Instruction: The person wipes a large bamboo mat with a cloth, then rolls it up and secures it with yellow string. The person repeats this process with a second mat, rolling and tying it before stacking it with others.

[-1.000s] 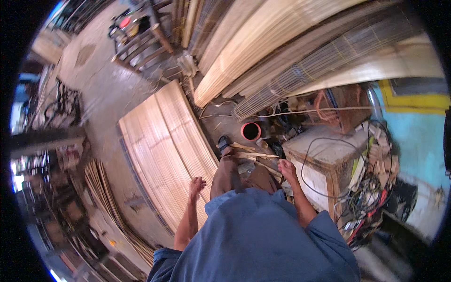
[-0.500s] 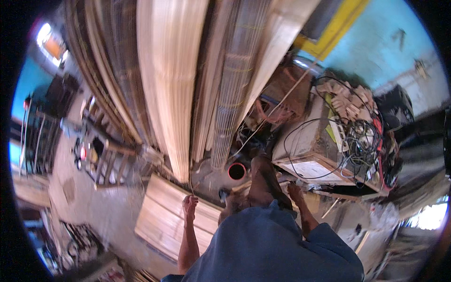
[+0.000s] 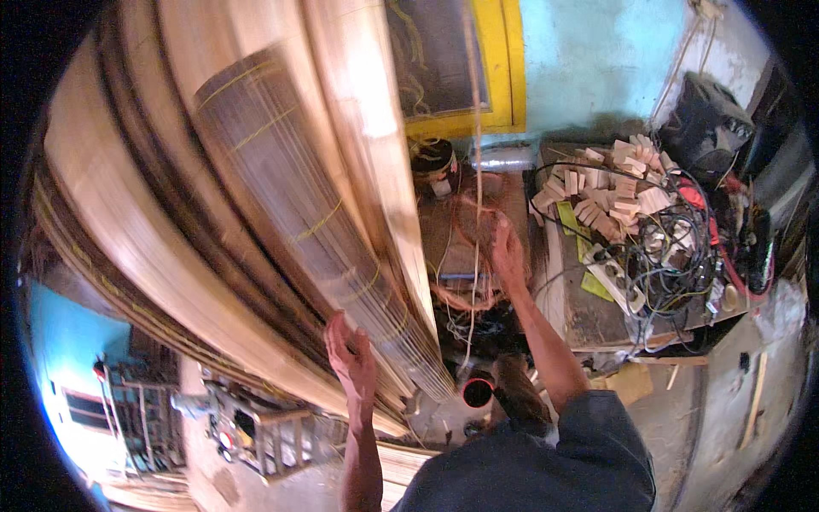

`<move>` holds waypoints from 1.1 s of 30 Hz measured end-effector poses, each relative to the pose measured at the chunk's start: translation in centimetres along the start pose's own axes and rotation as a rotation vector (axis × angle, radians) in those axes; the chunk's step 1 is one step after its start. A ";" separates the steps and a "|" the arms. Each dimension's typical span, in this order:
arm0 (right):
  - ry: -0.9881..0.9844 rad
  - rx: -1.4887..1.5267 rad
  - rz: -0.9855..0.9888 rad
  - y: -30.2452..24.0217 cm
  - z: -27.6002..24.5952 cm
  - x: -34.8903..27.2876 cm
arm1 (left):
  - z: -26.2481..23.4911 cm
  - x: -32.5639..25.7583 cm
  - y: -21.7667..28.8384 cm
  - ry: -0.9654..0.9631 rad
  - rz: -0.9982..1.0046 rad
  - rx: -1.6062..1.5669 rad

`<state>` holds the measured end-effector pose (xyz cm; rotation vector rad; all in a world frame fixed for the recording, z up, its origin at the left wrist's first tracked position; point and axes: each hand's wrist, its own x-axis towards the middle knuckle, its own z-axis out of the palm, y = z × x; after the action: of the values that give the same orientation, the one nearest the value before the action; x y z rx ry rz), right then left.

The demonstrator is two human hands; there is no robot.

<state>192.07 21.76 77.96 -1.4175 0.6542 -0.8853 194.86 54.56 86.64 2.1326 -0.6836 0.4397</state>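
Note:
My left hand (image 3: 351,354) is raised with bent fingers held apart, nothing seen in them. Right beside it leans a long bundle of thin dark strips (image 3: 316,205), bound at intervals with yellow string; whether the fingers touch it I cannot tell. My right hand (image 3: 508,252) reaches forward, fingers stretched out and slightly blurred. It is nearest to a thin pale cord or pole (image 3: 478,179) and a reddish-brown coil (image 3: 469,218), apparently holding neither. Tall pale wooden boards (image 3: 128,179) lean on both sides of the bundle.
To the right, a wooden box bench (image 3: 589,320) carries wood offcuts (image 3: 631,183) and tangled black cables (image 3: 682,239). A dark round container with a red rim (image 3: 479,392) stands by my legs. Behind is a yellow window frame (image 3: 508,68). A wooden frame (image 3: 281,439) stands lower left.
My view has swung right and closer to the leaning bundle and boards. Both hands have risen from low at my sides and now reach forward, the left to the bundle, the right past the bench.

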 end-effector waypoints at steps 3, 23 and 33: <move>-0.087 0.239 0.088 2.3 5.3 4.5 | 3.2 7.7 3.8 0.023 0.114 0.201; -0.759 -0.012 0.034 1.8 14.3 2.7 | 18.2 20.4 5.0 0.300 -0.167 0.634; -0.597 0.248 0.219 16.5 24.3 12.4 | 12.0 14.4 0.8 0.317 -0.303 0.553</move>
<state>221.13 23.83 64.99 -1.2673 0.2265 -0.3240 206.60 39.91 87.57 2.5412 -0.0482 0.8485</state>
